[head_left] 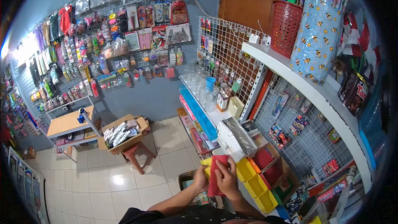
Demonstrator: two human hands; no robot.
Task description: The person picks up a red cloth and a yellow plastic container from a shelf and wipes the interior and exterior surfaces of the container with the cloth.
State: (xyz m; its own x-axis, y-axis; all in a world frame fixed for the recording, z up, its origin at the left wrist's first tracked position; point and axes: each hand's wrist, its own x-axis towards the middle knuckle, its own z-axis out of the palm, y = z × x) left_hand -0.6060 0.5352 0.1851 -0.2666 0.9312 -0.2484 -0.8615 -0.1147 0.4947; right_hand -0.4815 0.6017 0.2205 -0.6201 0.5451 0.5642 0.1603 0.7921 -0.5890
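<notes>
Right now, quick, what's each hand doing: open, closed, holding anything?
Left hand: closed, holding a yellow item.
Right hand: fingers curled, holding a red cloth-like piece.

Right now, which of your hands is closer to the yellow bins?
Right. The right hand, on the red item, is just left of the yellow bins. The left hand is farther left, beyond the red item.

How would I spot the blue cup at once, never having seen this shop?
Start at the brown door; below it, to the left, runs a white shelf of clear glasses. Among them stands the blue cup, solid-coloured while its neighbours are see-through.
</notes>
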